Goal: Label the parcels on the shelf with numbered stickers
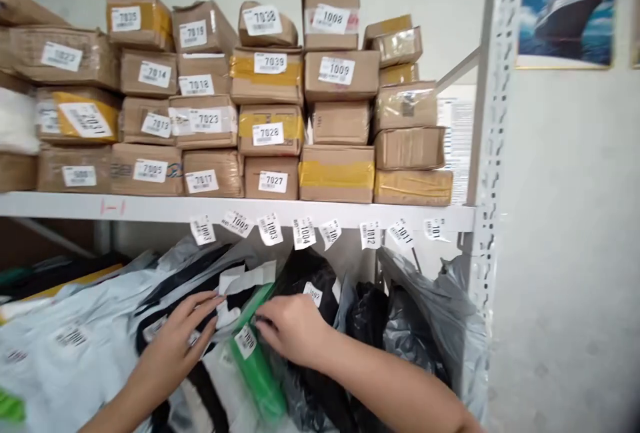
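My left hand (177, 339) lies with fingers stretched out on a black and white plastic parcel bag (200, 299) on the lower shelf. My right hand (295, 329) has its fingers curled on the edge of a green parcel bag (257, 369) that bears a small white number label. Black bags (310, 279) stand upright just behind and to the right of my right hand. White and grey bags (75, 339) lie to the left of my left hand.
The white metal shelf (240, 209) above carries several stacked brown cardboard boxes (270, 126) with number labels. Paper number tags (303, 231) hang from its front edge. A perforated shelf upright (490, 133) stands at the right, next to a bare wall with a ship poster (567, 9).
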`<state>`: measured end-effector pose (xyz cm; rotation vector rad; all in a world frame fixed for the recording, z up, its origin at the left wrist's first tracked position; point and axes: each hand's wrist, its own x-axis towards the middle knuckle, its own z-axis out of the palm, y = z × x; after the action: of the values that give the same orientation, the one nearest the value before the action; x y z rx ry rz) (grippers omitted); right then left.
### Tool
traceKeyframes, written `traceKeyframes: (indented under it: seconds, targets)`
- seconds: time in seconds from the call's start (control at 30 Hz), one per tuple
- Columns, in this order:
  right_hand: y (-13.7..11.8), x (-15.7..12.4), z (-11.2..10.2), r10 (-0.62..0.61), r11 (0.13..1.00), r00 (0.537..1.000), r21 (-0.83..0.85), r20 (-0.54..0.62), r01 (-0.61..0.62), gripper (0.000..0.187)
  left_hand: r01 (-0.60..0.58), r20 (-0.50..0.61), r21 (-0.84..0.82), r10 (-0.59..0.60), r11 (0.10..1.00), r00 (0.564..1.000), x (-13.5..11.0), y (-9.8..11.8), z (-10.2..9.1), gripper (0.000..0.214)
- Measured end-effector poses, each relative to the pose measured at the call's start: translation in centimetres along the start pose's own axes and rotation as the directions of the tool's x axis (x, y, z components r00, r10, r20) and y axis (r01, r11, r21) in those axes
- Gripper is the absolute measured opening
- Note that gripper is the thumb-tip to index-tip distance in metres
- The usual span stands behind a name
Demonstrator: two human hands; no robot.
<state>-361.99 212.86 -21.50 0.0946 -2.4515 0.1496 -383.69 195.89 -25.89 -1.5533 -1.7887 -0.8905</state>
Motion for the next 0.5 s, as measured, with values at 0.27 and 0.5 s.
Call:
traceKeyframes:
  seconds: [0.27,0.5]
  targets:
    - [2.7,2.5,-20.6,-0.35,0.915,0.589,-0.401,-0.728,0.048,0.011,-0.478,-0.239,0.19,0.512,0.858,0.825,19.6,12.5,-9.9,0.038]
    - [7.9,12.9,-33.1,-0.376,0.861,0.564,-0.502,-0.735,-0.08,0.024,-0.281,-0.365,0.202,0.338,0.938,0.867,35.5,21.2,-13.9,0.054]
